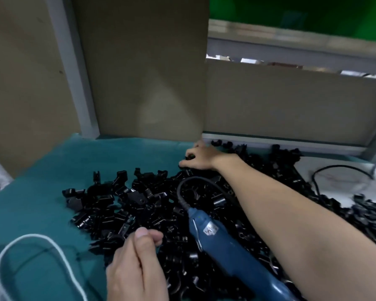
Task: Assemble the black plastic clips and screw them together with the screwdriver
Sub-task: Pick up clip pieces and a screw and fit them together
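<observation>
A big heap of black plastic clips (143, 205) covers the teal cloth (39, 205) in the middle of the bench. A blue electric screwdriver (217, 242) lies on the heap, its black cable curling up and back. My right hand (201, 158) reaches far forward to the heap's back edge, fingers curled down onto a clip (190, 157) there; the grip is partly hidden. My left hand (139, 263) rests at the near edge of the heap, thumb against curled fingers; whether it pinches anything is unclear.
Tall cardboard panels (143, 72) stand behind the cloth. A white cord (52, 246) loops at the near left. A black cable (343, 170) lies on the white surface at the right, with more clips (365, 211) spread there.
</observation>
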Tool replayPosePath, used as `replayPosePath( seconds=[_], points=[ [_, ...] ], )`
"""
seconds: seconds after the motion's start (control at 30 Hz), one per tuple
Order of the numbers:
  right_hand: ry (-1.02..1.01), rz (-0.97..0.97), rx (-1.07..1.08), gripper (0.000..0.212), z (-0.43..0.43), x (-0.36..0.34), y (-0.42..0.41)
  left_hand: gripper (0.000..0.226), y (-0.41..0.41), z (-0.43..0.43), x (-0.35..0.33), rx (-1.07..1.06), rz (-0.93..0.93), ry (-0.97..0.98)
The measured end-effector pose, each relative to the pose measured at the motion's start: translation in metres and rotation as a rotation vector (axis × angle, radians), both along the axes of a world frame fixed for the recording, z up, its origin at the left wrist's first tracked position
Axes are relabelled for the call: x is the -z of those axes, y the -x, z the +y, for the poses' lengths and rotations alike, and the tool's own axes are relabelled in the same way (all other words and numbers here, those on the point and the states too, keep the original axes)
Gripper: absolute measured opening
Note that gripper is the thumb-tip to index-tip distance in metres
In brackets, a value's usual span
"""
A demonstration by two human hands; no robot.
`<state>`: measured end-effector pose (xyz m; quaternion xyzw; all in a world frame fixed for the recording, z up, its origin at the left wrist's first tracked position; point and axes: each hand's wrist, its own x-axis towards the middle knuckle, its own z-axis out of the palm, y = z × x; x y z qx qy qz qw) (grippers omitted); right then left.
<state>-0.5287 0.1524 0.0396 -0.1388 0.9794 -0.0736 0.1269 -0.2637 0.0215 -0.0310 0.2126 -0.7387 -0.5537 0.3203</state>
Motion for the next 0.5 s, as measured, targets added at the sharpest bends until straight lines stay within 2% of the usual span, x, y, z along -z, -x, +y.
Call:
replayPosePath(
  seconds=[0.1, 0.2, 0.27, 0.33, 0.37, 0.43, 0.5],
  points=[
    [-0.058, -0.071, -0.04, 0.05, -0.004, -0.011, -0.026, 0.043, -0.007, 0.001, -0.004, 0.086, 0.028, -0.01],
    [0.009, -0.134, -0.098, 0.037, -0.001, -0.022, -0.046, 0.049, -0.008, 0.002, -0.014, 0.096, -0.002, 0.048],
    [0.12, -0.147, -0.098, 0.042, 0.007, -0.03, -0.054, 0.048, -0.009, 0.003, -0.018, 0.111, 0.002, 0.07],
    [0.353, -0.087, -0.004, 0.046, 0.022, -0.038, -0.051, 0.048, -0.009, 0.003, -0.017, 0.113, 0.006, 0.073],
    [0.433, 0.007, 0.07, 0.043, 0.033, -0.042, -0.044, 0.049, -0.009, 0.003, -0.017, 0.108, 0.008, 0.07],
    [0.376, 0.203, 0.229, 0.04, 0.063, -0.047, -0.026, 0.047, -0.006, 0.003, -0.013, 0.09, 0.013, 0.069],
    [0.243, 0.181, 0.369, 0.049, 0.092, -0.041, -0.009, 0.039, -0.002, 0.004, -0.006, 0.075, 0.032, 0.068]
  ],
)
